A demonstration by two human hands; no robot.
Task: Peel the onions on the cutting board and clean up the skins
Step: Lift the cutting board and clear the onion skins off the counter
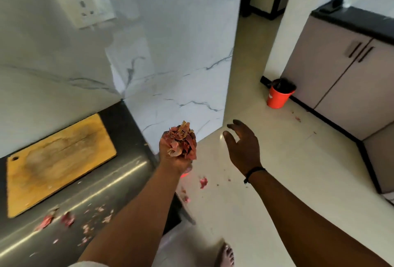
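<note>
My left hand [173, 160] grips a heap of reddish onion skins [182, 140], held out past the counter's end over the floor. To its right my right hand [243, 145] hovers open, holding nothing. The wooden cutting board [57, 160] lies bare on the dark counter [119, 183] at the left, with no onions in view. Several loose skin scraps [67, 218] lie on the counter's front edge. More skin bits [203, 182] lie on the floor below my left hand.
A red bin with a black liner [279, 94] stands on the pale floor beside grey cabinets [341, 79] at the right, with small scraps [297, 118] near it. A marble wall with a socket [85, 5] rises behind the counter. My bare foot [226, 255] shows at the bottom.
</note>
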